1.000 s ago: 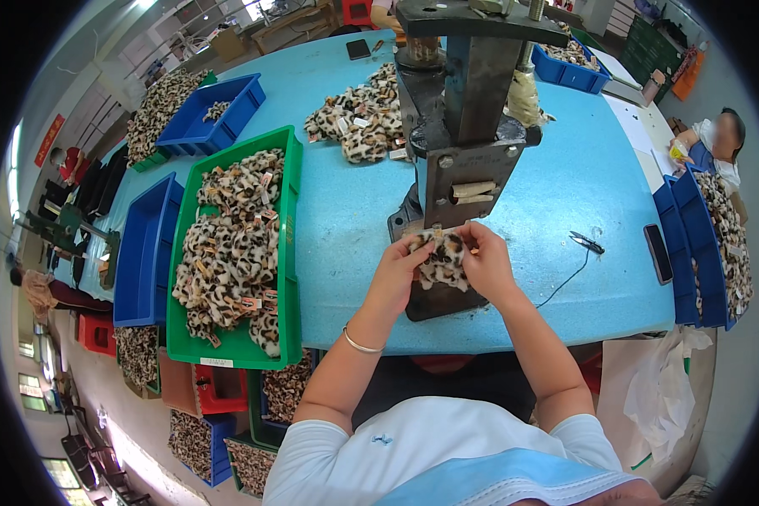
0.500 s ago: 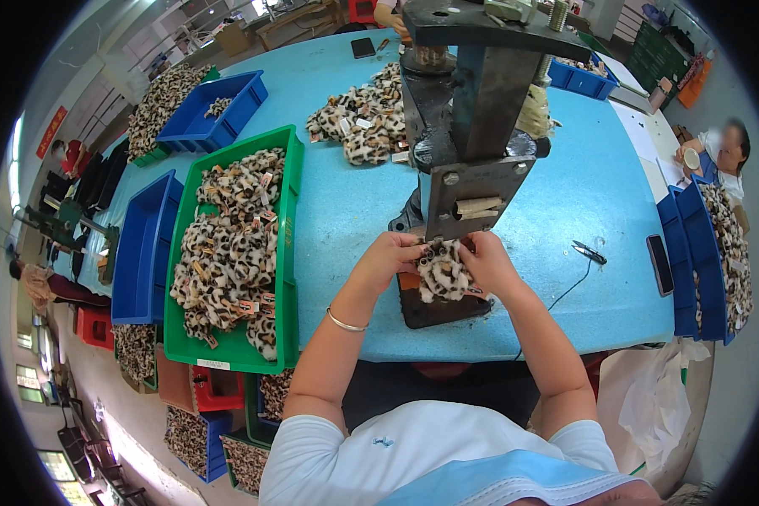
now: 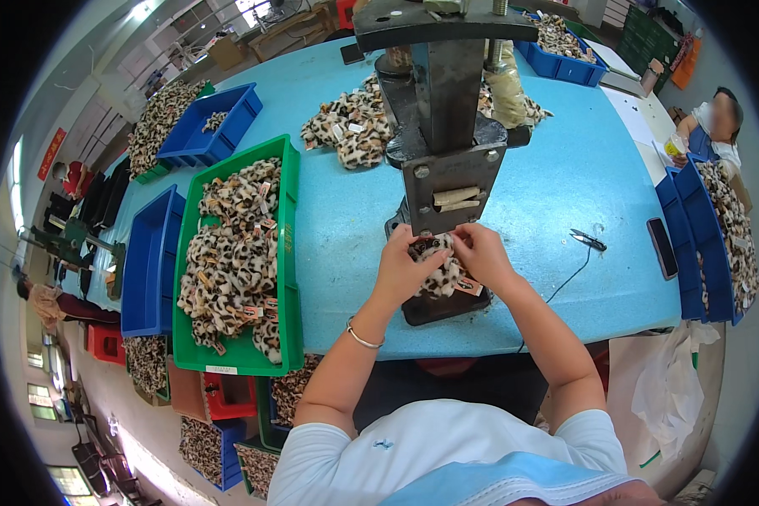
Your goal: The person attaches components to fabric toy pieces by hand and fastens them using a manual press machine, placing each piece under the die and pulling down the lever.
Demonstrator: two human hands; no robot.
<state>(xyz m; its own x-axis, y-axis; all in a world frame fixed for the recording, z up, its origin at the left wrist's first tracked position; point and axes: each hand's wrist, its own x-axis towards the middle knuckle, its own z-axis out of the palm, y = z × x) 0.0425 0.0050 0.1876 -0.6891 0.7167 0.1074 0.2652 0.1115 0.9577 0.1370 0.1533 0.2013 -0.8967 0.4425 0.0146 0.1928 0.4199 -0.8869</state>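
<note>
A small leopard-print plush piece [image 3: 441,278] with a tag hangs between my two hands, just under the head of a dark metal press [image 3: 455,169]. My left hand [image 3: 403,268] grips its left side, thumb across the fur. On the other side my right hand [image 3: 483,255] pinches its upper right edge with bent fingers. Below the plush shows part of the press's dark base [image 3: 443,310]. The plush's top edge, close to the press head, is partly covered by my fingers.
Left of me stands a green crate [image 3: 291,253] full of leopard-print plush pieces, beside a blue crate [image 3: 148,261]. A plush pile [image 3: 354,126] lies behind the press. Thread snips [image 3: 588,240] and a phone [image 3: 662,249] lie right; beyond, a person [image 3: 717,126] sits behind blue crates [image 3: 691,228].
The plush piece has turned and tilted in my hands, its tag now showing at the lower right. My left hand has come further over it. The whole view has shifted slightly.
</note>
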